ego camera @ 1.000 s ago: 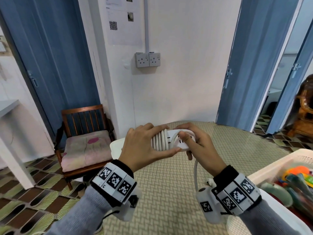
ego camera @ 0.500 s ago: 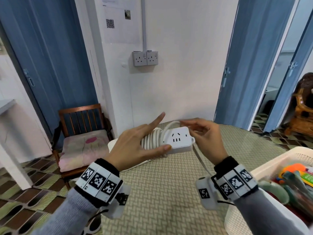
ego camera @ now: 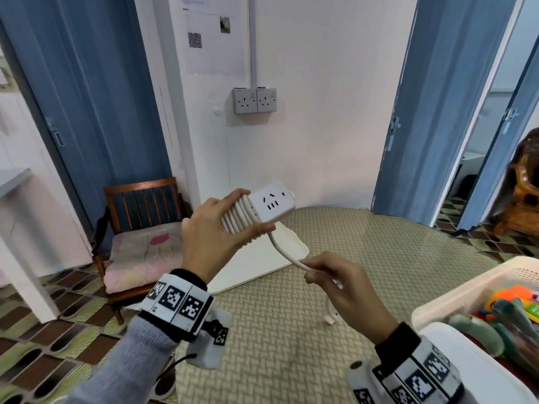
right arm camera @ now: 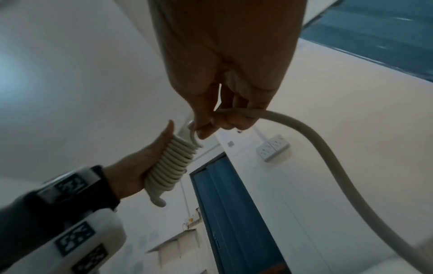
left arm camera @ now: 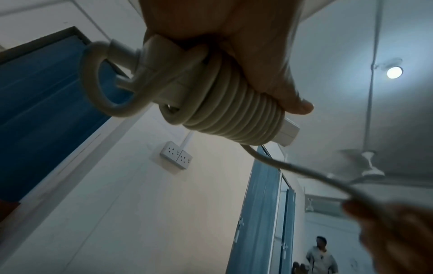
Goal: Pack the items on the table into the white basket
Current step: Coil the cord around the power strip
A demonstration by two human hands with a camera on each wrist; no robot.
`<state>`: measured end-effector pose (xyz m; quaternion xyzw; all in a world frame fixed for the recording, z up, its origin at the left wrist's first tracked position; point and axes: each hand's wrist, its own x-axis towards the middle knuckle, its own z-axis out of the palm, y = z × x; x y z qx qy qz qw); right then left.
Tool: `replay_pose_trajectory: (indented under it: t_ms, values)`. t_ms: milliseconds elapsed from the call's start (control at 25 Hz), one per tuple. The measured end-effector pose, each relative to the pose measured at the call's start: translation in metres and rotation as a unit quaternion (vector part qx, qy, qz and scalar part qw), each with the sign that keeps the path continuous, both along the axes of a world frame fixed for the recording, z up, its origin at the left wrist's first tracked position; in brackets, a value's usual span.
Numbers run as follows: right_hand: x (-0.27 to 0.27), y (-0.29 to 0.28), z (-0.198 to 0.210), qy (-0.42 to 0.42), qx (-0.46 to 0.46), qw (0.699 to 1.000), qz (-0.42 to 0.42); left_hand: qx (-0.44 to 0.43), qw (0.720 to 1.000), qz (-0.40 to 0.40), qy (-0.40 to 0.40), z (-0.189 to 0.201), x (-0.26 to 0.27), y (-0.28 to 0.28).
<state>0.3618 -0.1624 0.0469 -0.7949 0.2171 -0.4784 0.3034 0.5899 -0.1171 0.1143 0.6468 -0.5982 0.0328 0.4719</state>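
Observation:
A white power strip [ego camera: 271, 205] is held up above the table, its cable [ego camera: 237, 218] wound round it in several turns. My left hand [ego camera: 215, 231] grips the wound part [left arm camera: 234, 118], thumb on the coils. The loose cable end [ego camera: 284, 249] runs down to my right hand [ego camera: 329, 275], which pinches it [right arm camera: 234, 113] between thumb and fingers; the rest of the cable [right arm camera: 328, 157] trails off below. The white basket [ego camera: 455, 301] stands at the right edge, holding several colourful items.
A white board [ego camera: 262, 258] lies on the woven table mat [ego camera: 277, 330] under my hands. A wooden chair [ego camera: 140, 228] stands left of the table. A white lid or panel [ego camera: 472, 365] lies across the basket's near corner. A wall socket [ego camera: 253, 100] is ahead.
My left hand has raised and tilted the power strip. My right hand left the strip's end, dropped lower and now pinches the loose cable below it.

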Motion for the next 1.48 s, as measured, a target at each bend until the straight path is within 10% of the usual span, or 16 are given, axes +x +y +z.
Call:
replay_pose_trajectory:
  t_ms: [280, 520, 840, 1200, 1480]
  values:
    - [0.021, -0.020, 0.038, 0.002, -0.138, 0.985, -0.105, 0.030, 0.979, -0.011, -0.199, -0.013, -0.021, 0.002]
    - [0.023, -0.018, 0.040, -0.001, 0.096, 0.995, -0.020, -0.018, 0.977, -0.039, -0.210, -0.019, -0.024, 0.008]
    - [0.027, -0.009, 0.033, -0.119, 0.101, 0.988, 0.018, 0.002, 0.958, -0.104, -0.268, -0.018, -0.032, 0.006]
    - [-0.031, -0.033, 0.053, -0.069, 0.175, 0.973, 0.137, 0.008, 0.955, -0.092, -0.283, -0.018, 0.000, 0.013]
    - [0.011, -0.037, 0.034, -0.101, 0.127, 0.987, 0.018, 0.031, 0.948, -0.162, -0.271, 0.001, -0.026, 0.022]
